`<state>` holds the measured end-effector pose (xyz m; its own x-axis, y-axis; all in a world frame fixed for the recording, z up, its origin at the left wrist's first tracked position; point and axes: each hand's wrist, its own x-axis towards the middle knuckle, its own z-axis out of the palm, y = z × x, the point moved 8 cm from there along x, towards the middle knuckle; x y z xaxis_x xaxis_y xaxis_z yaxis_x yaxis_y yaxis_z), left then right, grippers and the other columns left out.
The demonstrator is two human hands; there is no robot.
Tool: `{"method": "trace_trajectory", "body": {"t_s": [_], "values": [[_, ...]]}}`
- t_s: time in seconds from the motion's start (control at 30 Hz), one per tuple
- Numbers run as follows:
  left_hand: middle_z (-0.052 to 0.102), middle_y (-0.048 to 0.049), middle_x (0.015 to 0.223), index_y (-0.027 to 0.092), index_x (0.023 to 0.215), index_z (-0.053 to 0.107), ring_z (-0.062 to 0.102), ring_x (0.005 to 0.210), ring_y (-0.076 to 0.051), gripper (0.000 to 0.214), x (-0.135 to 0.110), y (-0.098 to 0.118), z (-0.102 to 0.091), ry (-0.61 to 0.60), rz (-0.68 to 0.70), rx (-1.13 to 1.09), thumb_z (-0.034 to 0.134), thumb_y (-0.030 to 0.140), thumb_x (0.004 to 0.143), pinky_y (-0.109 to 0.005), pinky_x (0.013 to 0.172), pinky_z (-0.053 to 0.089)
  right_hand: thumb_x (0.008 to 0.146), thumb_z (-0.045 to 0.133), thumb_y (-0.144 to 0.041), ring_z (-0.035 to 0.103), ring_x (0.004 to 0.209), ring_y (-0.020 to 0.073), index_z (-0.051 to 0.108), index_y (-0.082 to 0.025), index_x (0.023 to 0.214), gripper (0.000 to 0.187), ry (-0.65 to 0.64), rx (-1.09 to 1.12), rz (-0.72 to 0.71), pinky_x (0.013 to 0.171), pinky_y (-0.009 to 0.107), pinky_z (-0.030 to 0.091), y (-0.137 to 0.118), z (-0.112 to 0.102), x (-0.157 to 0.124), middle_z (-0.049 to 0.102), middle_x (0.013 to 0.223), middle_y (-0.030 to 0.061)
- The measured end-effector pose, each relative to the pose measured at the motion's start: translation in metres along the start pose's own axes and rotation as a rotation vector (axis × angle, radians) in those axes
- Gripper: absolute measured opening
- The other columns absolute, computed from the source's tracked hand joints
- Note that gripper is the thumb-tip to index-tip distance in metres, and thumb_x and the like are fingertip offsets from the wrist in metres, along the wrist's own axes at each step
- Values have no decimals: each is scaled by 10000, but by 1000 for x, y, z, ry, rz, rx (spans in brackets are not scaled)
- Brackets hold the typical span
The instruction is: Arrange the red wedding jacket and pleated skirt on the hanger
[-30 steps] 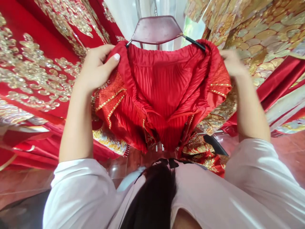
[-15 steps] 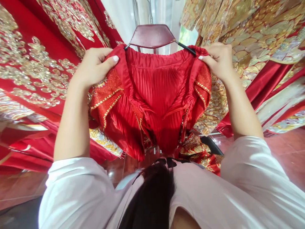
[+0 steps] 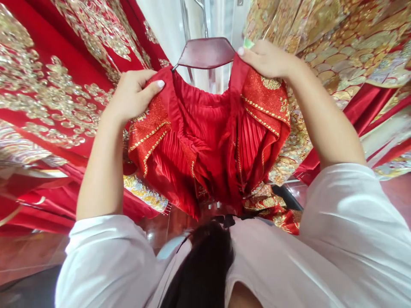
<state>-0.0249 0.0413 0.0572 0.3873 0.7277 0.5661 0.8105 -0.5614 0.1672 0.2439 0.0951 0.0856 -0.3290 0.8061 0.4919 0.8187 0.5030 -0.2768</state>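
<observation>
A red pleated garment point(image 3: 205, 128) with gold-beaded trim hangs open in front of me on a hanger with a dark red middle plate point(image 3: 207, 52). On its left shoulder side, my left hand point(image 3: 136, 92) is closed, thumb on top of the cloth and fingers curled behind. My right hand point(image 3: 268, 60) grips the other shoulder close beside the hanger plate, thumb along the top edge and fingers mostly behind the cloth. The hanger's black right arm is covered by the garment; a bit of its left arm shows at the collar.
Red cloth with clear beadwork point(image 3: 54, 90) hangs at the left. Gold scale-patterned garments point(image 3: 346, 47) hang at the right. Metal rack bars point(image 3: 185, 25) stand behind the hanger. Red and gold brocade point(image 3: 282, 214) lies low, above reddish floor tiles point(image 3: 160, 229).
My right hand has moved up and inward, drawing the garment's right shoulder toward the hanger plate and covering the hanger's right arm. My left hand keeps its hold, slightly lower.
</observation>
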Motion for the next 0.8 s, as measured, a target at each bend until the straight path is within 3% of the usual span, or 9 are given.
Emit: {"method": "trace_trajectory", "body": {"t_s": [0.07,0.13,0.2,0.3,0.4,0.6,0.67,0.73,0.8], "values": [[319,61,688,24,783,539,303,644,3,650,0,2,-2,7,17,-8,257,603,868,-250,842,396,991,307,-345,191,552,32,253,-145,546,491,9,-126,-117,555,204,196,0,-3,-18,202,589,-35],[323,61,680,24,779,542,312,648,0,579,0,2,-3,4,19,-18,288,531,898,-273,857,393,990,322,-345,288,569,38,410,-139,601,448,29,-124,-193,596,194,275,2,-7,-38,344,602,-31],[321,56,679,19,775,536,337,664,-8,514,1,0,0,0,-15,-25,323,465,912,-292,867,392,963,389,-386,492,761,65,600,-138,905,330,24,-55,-258,752,187,371,3,-4,-54,578,845,13],[307,50,669,43,715,489,354,676,-20,404,1,-5,2,66,-74,-38,387,377,918,-295,862,398,936,442,-413,503,1144,149,490,-154,1303,451,106,-71,-231,985,248,336,7,3,-67,555,1244,64],[257,53,620,122,590,345,272,595,-15,411,3,-8,4,102,-105,-85,393,343,933,-293,807,425,928,464,-402,500,1181,179,474,-183,1336,463,185,-176,-114,994,272,333,14,9,-69,551,1272,60],[215,42,583,175,554,280,355,560,-38,486,16,-28,20,-189,-298,-184,272,450,954,-408,770,449,896,536,-390,581,1088,176,614,-160,1189,381,255,-68,-102,955,268,391,6,0,-66,626,1170,69],[272,27,600,161,578,343,455,648,-97,447,11,-28,11,4,-273,-137,344,428,936,-439,841,443,899,528,-364,576,1092,190,613,-165,1191,364,292,-78,-37,971,301,390,1,-1,-73,622,1174,66],[426,-21,701,156,675,455,523,862,-184,312,-15,-18,2,354,-229,-50,429,384,886,-461,961,389,904,507,-352,511,1182,227,556,-174,1258,400,393,-124,59,1027,370,349,-8,2,-92,570,1249,81],[524,-83,872,179,770,518,470,1117,-255,222,-58,-3,21,564,-224,-37,452,378,846,-489,1068,271,912,466,-373,400,1286,267,486,-191,1308,437,533,-146,159,1070,451,290,-21,15,-120,487,1330,104]]}}
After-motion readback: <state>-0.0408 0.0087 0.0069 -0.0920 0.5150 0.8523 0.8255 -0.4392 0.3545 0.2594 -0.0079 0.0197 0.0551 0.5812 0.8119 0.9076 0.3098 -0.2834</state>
